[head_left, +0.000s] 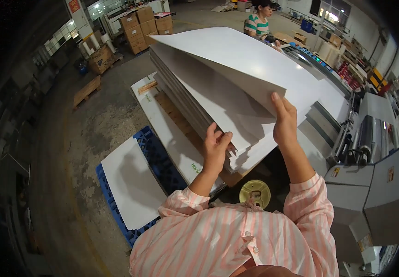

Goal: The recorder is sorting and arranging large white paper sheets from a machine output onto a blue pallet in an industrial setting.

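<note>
A tall stack of large white paperboard sheets (188, 99) stands in front of me. Its top sheet (250, 55) is lifted and bowed up along the near side, so a gap shows beneath it. My right hand (285, 119) grips this raised sheet at its near right corner, thumb on the edge; the other fingers are partly hidden behind. At the stack's near left corner is my left hand (215, 147), its thumb and fingers apart, touching the edges of the lower sheets. Those sheets lie slightly uneven at the near corner.
A blue plastic pallet (151, 147) bearing a white sheet (132, 177) lies at the left. On the right stands a grey machine with rollers (368, 138). A yellow-green round object (255, 193) sits below the stack. Cartons (137, 27) and a co-worker (257, 23) are farther back.
</note>
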The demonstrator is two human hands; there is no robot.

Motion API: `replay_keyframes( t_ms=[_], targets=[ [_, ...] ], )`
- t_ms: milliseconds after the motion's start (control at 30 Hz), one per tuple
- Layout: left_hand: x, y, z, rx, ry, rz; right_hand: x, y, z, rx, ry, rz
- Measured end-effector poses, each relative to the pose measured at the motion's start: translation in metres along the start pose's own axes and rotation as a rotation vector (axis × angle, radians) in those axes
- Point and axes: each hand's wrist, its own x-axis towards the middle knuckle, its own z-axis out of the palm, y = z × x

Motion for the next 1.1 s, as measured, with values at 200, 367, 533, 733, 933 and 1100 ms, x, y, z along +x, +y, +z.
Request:
replay_keyframes(
  t_ms=[200,367,533,733,933,1100],
  targets=[
    [-0.001,0.002,0.000,-0.120,-0.009,-0.032,-0.021,0.025,0.000,-0.835,-0.465,-0.507],
    [-0.001,0.012,-0.005,-0.246,-0.132,-0.058,-0.026,0.017,-0.002,-1.076,-0.483,-0.777],
    [0.000,0.017,-0.001,-0.199,-0.102,-0.073,-0.031,0.009,0.001,-1.153,-0.492,-1.003],
    [0.002,0.012,-0.001,-0.124,-0.058,-0.104,-0.032,0.015,-0.008,-1.116,-0.503,-0.862],
    [0.001,0.017,0.003,-0.125,-0.066,-0.089,-0.037,0.012,-0.007,-1.157,-0.478,-0.849],
    [0.001,0.015,-0.008,-0.203,-0.120,-0.075,-0.036,0.019,-0.002,-1.096,-0.418,-0.835]
  ],
)
